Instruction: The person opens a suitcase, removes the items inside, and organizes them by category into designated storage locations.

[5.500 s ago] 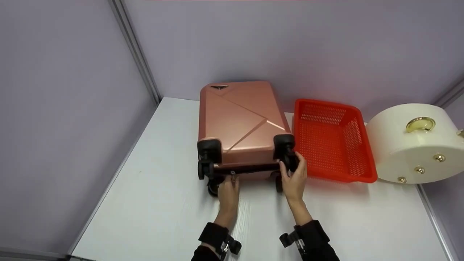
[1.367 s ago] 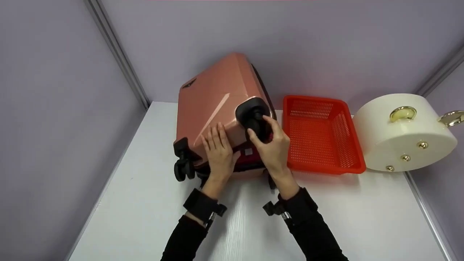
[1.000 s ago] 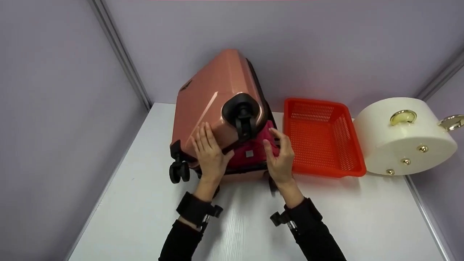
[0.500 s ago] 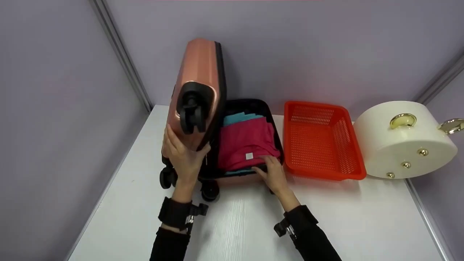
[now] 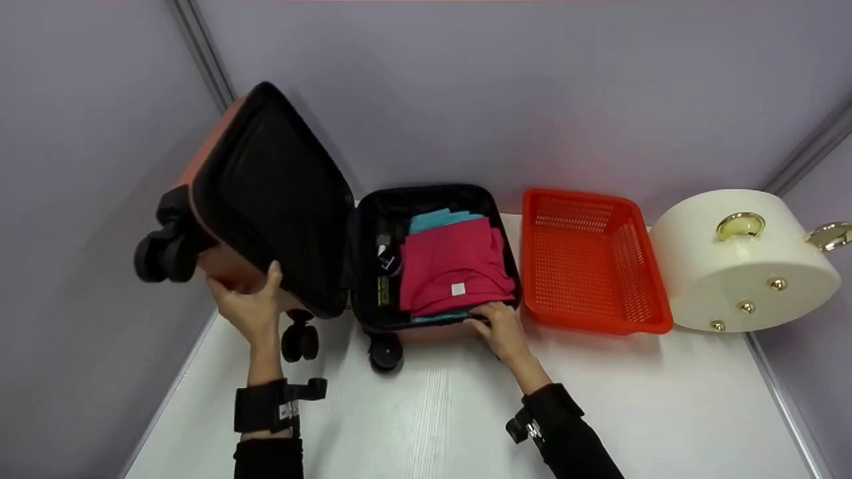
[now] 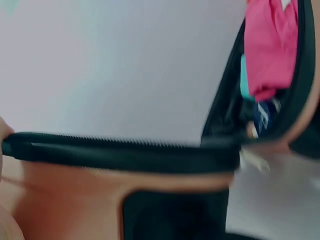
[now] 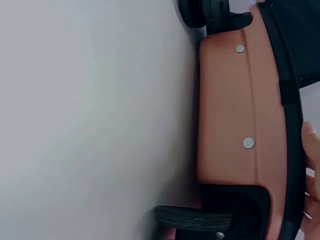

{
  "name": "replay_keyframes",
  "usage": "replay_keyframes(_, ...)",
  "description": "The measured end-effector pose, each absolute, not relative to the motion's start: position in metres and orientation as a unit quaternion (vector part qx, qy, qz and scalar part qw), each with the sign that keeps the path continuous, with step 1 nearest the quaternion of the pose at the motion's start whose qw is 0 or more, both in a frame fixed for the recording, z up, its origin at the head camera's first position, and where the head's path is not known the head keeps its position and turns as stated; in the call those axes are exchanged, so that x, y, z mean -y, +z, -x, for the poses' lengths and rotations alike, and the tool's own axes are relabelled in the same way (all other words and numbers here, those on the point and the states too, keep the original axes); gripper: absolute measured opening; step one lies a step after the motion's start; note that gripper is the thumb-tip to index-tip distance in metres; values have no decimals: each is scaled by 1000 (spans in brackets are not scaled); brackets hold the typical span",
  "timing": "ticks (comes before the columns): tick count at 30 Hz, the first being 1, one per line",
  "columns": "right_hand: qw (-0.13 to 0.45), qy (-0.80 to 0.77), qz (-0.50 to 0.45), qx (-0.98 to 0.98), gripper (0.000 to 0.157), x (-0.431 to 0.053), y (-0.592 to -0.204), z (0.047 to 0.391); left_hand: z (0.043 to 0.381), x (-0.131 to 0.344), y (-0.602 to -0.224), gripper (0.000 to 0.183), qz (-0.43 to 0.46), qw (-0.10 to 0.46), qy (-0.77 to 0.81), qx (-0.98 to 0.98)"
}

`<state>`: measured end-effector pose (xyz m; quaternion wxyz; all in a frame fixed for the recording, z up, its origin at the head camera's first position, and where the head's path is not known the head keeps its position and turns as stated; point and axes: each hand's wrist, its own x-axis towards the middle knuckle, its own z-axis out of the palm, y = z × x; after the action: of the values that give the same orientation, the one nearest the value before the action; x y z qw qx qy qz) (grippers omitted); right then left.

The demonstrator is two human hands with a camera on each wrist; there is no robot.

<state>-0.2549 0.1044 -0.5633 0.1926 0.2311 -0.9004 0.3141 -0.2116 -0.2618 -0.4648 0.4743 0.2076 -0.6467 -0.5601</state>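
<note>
A rose-pink hard-shell suitcase lies unzipped by the back wall, its lid (image 5: 266, 199) swung up and tilted to the left. My left hand (image 5: 246, 303) grips the lid's near edge, thumb over the black rim and fingers beneath the shell. My right hand (image 5: 502, 329) holds the near rim of the suitcase base (image 7: 227, 115) at its right corner. Inside the base lie a folded red-pink garment (image 5: 452, 259) with a white label, folded teal cloth (image 5: 442, 218), a dark round item (image 5: 389, 263) with white print and a small dark pack (image 5: 383, 291) with yellowish print.
A red perforated plastic basket (image 5: 589, 322) stands right of the suitcase. Beyond it lies a cream drum-shaped case (image 5: 745, 259) with gold handles and studs. Black casters (image 5: 386, 352) stick out at the suitcase's near side. Grey walls enclose the white table (image 5: 426, 412).
The suitcase lid has swung from lying over the base up and to the left, exposing the clothes. My left hand moved left with it; my right hand went from the lid's caster to the base rim.
</note>
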Motion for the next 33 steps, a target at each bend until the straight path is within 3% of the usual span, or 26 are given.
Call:
replay_keyframes(7, 229, 309, -218, 897, 17, -104, -570, 252, 212, 301, -506, 68, -308, 414, -621, 590)
replay_keyframes(14, 258, 311, -204, 892, 14, -99, -571, 247, 205, 319, -534, 70, -363, 337, -685, 535)
replay_keyframes(20, 268, 318, -201, 887, 14, -96, -573, 242, 198, 327, -557, 36, -357, 330, -751, 447)
replay_keyframes(23, 278, 320, -199, 883, 14, -96, -574, 239, 198, 330, -565, 32, -348, 316, -781, 412)
replay_keyframes(28, 285, 323, -195, 881, 14, -95, -575, 234, 201, 335, -582, 46, -377, 272, -806, 366)
replay_keyframes(33, 291, 327, -197, 877, 14, -93, -576, 230, 200, 338, -588, 83, -398, 211, -842, 298)
